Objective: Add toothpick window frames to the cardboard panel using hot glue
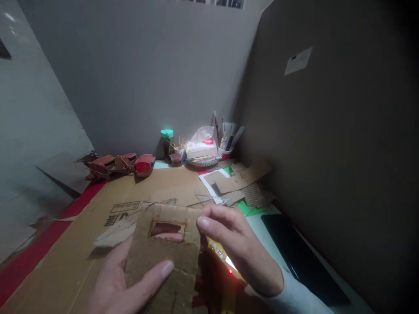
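In the head view, a brown cardboard piece [183, 257] with a cut-out rectangular window stands tilted close to me. My left hand [131, 279] grips it from the left, thumb pressed on the front face and fingers behind. Part of a finger shows through the window. The thumb and curled fingers of my right hand [234, 244] close on the upper right edge of the same piece. Behind and below the right hand are yellow and dark red parts with a small red light [230, 271] and a bright glow; what they belong to is partly hidden.
A large cardboard sheet [163, 181] covers the table. Red-brown cardboard constructions [111, 165] stand at the back left. Behind are a green-lidded jar [166, 144], a tissue pack [201, 148] and a cup of tools [225, 150]. Cardboard scraps [244, 181] and a black flat panel [301, 257] lie right.
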Motion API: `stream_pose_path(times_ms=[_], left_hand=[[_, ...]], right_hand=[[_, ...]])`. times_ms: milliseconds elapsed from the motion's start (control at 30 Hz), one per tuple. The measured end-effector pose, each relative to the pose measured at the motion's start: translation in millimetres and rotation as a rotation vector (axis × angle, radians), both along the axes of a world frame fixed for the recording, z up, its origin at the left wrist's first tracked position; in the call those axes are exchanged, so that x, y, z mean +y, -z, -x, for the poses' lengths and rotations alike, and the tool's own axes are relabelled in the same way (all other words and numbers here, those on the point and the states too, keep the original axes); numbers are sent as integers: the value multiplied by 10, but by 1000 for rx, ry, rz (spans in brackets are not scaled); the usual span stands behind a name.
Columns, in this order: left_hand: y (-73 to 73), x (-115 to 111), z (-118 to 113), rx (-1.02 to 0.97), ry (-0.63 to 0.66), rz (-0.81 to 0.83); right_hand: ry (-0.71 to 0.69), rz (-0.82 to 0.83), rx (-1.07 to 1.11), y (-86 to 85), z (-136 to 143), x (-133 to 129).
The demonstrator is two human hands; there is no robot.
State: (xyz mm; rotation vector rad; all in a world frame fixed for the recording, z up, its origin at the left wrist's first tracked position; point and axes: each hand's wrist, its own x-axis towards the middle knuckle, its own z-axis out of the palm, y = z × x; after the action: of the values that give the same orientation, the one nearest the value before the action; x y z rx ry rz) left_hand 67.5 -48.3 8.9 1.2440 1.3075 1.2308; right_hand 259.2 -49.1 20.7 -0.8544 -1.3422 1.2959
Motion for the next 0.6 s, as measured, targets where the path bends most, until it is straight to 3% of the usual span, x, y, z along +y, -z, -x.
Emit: stream_pose_path(times_ms=[133, 167, 267, 333, 467, 600], left_hand=[[12, 43, 68, -19, 118, 33], [-4, 43, 81, -5, 173, 69], [-103, 23, 85, -98, 174, 248], [-187, 26, 78, -273, 118, 274], [-287, 107, 191, -519, -150, 60], [-249, 209, 473, -609, -273, -32]], right_hand=[[76, -63, -32, 32, -7, 32], [88, -84, -20, 35, -10, 43], [89, -145, 50, 20, -56, 82], [135, -205, 27, -5, -138, 103], [251, -303, -213, -66, -355, 101], [30, -319, -570, -87, -361, 26]])
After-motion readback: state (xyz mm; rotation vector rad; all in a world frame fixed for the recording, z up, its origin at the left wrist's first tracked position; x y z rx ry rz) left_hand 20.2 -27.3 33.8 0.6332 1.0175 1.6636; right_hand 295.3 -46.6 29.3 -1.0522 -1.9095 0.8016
